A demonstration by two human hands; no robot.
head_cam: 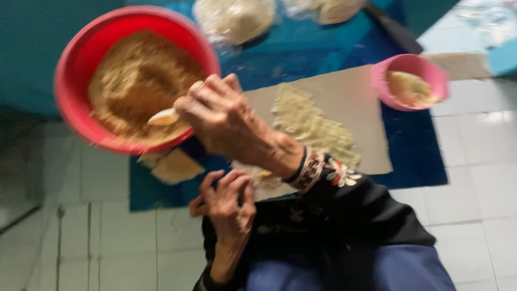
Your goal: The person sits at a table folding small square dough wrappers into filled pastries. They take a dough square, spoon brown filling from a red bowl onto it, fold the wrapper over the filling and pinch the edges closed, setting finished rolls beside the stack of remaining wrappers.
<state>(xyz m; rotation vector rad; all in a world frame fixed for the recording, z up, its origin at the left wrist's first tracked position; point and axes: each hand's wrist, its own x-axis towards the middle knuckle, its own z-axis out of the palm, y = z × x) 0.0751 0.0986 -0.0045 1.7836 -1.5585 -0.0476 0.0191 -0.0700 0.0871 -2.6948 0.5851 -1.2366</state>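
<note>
My right hand (226,121) is shut around a white spoon (163,117), whose tip lies at the near edge of a big red bowl (75,64). The bowl is full of brown crumbly filling (134,81). My left hand (226,207) hovers lower, just below the right wrist, palm up with its fingers curled. The blur hides whether anything is in it. A dark sleeve with an embroidered cuff (312,170) covers my right forearm.
A tan board (350,102) on a blue mat (414,151) carries a pale shredded heap (307,121). A small pink bowl (412,81) of pale mix stands at the right. Clear bags of pale stuff (234,19) lie at the back, and folded pale pieces (175,167) under the red bowl. White floor tiles surround the mat.
</note>
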